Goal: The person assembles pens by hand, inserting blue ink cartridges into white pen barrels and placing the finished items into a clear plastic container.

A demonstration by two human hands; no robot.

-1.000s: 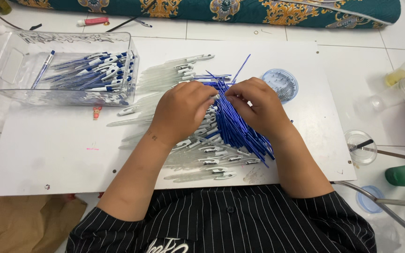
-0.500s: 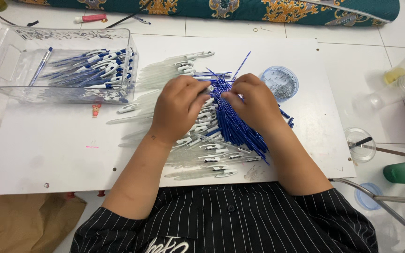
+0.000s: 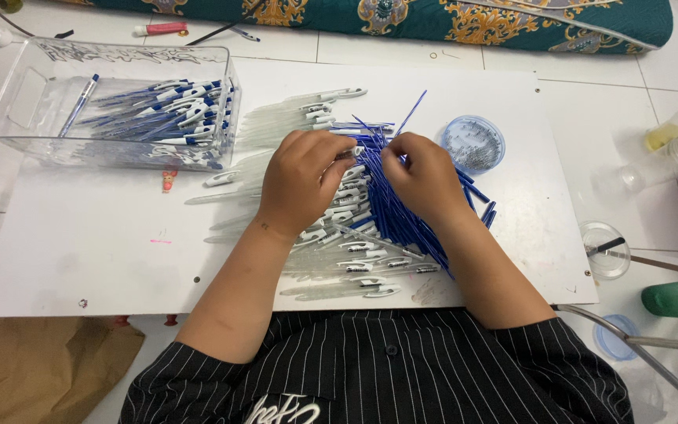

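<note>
Biggest thing here is the white board [image 3: 103, 259] laid on the tiled floor, basically the whole work surface; at its top left sits a clear plastic bin [image 3: 17, 110] with finished blue-and-white pens lying inside; a patterned teal cushion [image 3: 433, 20] runs along the far edge.

Middle of the board: a loose spread of clear pen barrels [image 3: 347, 259] with white clips, and lying across them a heap of blue refills [image 3: 402, 216], partly under the hands; just to the right of the heap is a small round lid of tiny metal bits [image 3: 472, 143].

Left hand [image 3: 300, 184] is curled knuckles-up over the barrels, fingers pinched in toward the right hand; looks like it's got a barrel but I can't tell for sure. Right hand [image 3: 421, 180] is bunched the same way, fingertips nipping a refill right at the top of the heap.

Handling-wise I'd say these refills are super light, thin, a bit bendy and slick; best pinched near one end, not mid-length; barrels are stiffer, hold them by the body.

Compared with a second ago: barely anything; both hands in the same spot, fingers drawn a touch closer together.
</note>
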